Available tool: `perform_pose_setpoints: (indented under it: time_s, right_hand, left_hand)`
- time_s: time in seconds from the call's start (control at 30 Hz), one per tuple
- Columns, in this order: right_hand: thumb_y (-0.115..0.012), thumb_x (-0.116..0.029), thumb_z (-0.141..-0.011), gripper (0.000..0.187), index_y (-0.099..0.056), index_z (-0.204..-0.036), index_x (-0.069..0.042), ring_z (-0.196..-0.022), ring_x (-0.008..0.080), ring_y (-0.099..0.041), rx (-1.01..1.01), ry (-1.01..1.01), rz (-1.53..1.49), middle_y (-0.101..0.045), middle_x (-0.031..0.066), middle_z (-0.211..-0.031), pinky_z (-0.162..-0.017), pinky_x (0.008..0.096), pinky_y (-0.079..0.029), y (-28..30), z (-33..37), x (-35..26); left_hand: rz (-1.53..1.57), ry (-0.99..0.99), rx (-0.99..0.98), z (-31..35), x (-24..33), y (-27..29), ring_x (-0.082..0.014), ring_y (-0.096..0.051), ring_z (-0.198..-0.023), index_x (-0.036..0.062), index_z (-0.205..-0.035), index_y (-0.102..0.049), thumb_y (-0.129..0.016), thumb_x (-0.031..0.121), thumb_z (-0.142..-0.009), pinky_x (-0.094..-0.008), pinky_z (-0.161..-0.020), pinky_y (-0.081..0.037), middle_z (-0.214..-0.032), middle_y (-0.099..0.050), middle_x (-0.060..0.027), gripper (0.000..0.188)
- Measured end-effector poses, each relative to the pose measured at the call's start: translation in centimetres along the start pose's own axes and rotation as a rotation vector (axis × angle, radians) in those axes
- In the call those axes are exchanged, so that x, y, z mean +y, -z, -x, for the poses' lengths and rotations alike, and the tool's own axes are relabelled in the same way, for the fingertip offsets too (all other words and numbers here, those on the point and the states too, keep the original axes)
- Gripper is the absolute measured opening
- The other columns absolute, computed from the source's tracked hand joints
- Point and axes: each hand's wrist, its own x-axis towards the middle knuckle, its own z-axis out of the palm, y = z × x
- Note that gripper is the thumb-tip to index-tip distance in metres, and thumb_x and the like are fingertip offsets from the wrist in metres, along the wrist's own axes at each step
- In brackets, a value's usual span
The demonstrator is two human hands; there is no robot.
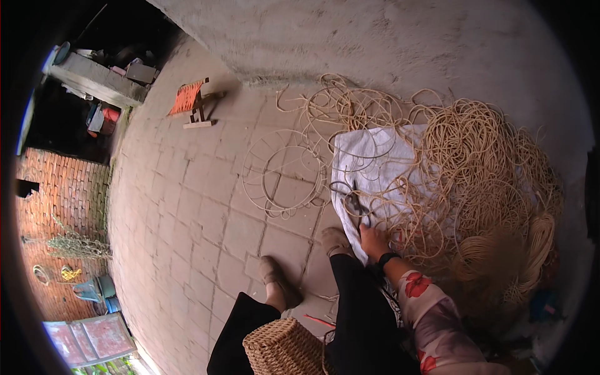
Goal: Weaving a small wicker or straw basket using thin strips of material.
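My right hand (375, 244), with a dark band at the wrist and a floral sleeve, reaches in from the lower right. Its fingers look closed at the blade end of dark-handled scissors (355, 201), which lie over the edge of a white cloth (359, 150). A large tangle of tan cord (475, 144) covers much of the cloth beside that hand. A tan woven piece, basket-like in shape (281, 347), rests near my legs at the lower edge. My left hand does not show.
Loose cord loops (284, 178) lie on the paved floor (194, 206) in front of my feet. A small stool with an orange seat (187, 100) stands farther off, near a grey wall (387, 44). Bundled cord (537, 250) sits at the right. A brick wall (69, 200) rises at far left.
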Motion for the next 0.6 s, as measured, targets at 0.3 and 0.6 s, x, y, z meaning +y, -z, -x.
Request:
perform_pose_setpoints:
  time_s: [0.3,0.6]
  right_hand:
    - [-0.055,-0.010,-0.088,0.006,-0.060,-0.089,-0.008,-0.085,0.0348,-0.065,0.235,0.490,0.063,-0.061,0.0158,-0.094,-0.071,0.0463,-0.054,7.0,3.3,-0.6]
    - [-0.059,-0.024,-0.097,0.018,-0.055,-0.091,-0.008,-0.056,0.0116,-0.057,0.291,0.155,-1.114,-0.060,0.0041,-0.068,-0.047,0.0275,-0.045,25.0,7.7,-4.4]
  left_hand:
    - [0.025,0.142,0.100,1.2,0.0,-0.9,-0.0171,-0.053,-0.052,0.0014,-0.080,-0.058,-0.064,0.008,-0.092,-0.0335,-0.049,-0.043,-0.064,-0.055,-0.0082,0.015]
    - [-0.060,-0.317,0.289,5.2,-3.1,-3.1,-0.0226,-0.058,-0.063,0.0002,-0.087,-0.063,-0.069,0.011,-0.088,-0.0352,-0.060,-0.047,-0.071,-0.059,-0.0123,0.012]
